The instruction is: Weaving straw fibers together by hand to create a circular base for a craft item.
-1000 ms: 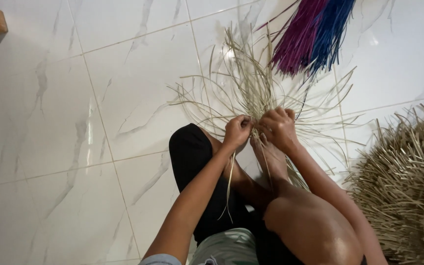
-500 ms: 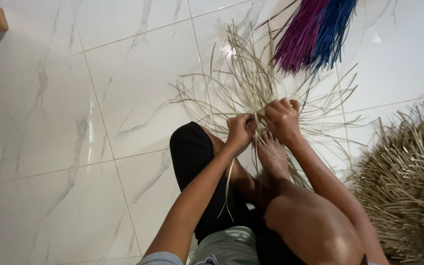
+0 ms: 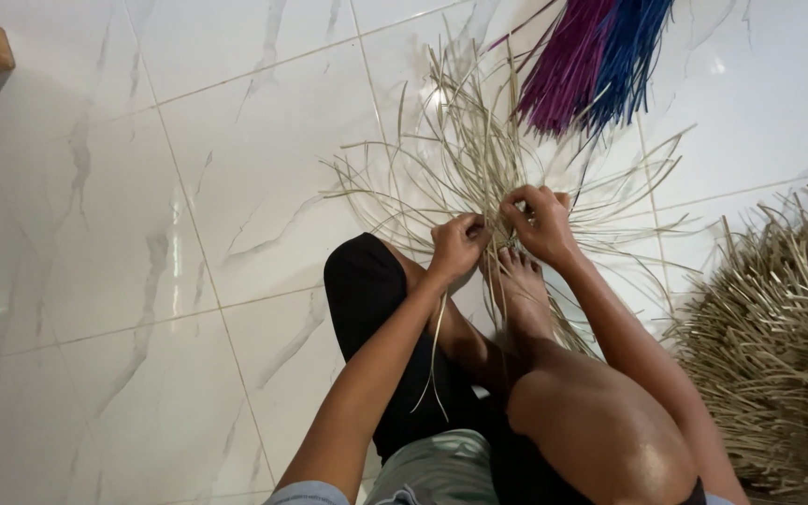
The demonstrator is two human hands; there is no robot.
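Straw strips (image 3: 465, 159) pinched between both hands' grips.

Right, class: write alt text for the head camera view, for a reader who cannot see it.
A seated person's left hand and right hand pinch pale straw strips fanned over a white marble tile floor, one bare foot resting on them. Purple and blue strips lie beyond; a straw heap sits to the right.

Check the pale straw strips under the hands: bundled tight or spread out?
Spread out. The pale strips fan across the floor tiles in many directions, gathered only where the left hand and right hand pinch them.
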